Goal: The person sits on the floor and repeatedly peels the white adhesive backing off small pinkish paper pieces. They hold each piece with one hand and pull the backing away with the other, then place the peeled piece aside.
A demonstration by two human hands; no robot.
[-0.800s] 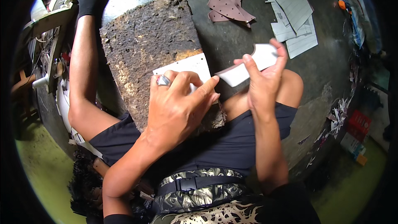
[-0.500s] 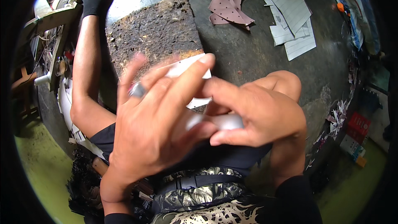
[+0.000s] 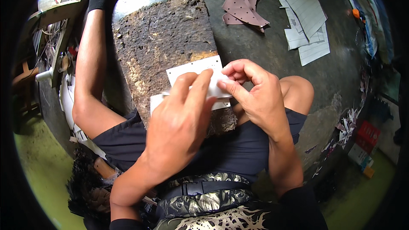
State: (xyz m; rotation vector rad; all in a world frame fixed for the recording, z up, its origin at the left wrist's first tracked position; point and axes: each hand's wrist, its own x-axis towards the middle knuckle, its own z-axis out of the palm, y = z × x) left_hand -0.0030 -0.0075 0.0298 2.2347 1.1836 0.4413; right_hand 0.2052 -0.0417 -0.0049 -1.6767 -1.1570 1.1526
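On a worn, dark board (image 3: 166, 38) lie white sheet pieces (image 3: 178, 71) with small dark dots or holes near their edges. My right hand (image 3: 262, 98) is closed at the right side of these pieces, thumb and forefinger pinching a curled white piece (image 3: 216, 86). My left hand (image 3: 177, 121) hovers over or rests on the white pieces; its fingers are bent a little and apart, with slight blur. A grey band shows at one of its fingers. Under the left fingers, part of the white pieces is hidden, and I cannot tell how many overlap.
Dotted brownish-pink cut pieces (image 3: 245, 6) lie on the dark floor beyond the board. Lined white sheets (image 3: 313, 38) are at the far right. My legs flank the board. A wooden stand (image 3: 55, 21) is at the left, paper scraps (image 3: 348, 123) at the right.
Both hands have moved apart and lowered the white piece toward the board. The left hand has uncovered more of the board, and dotted white pieces now show on it.
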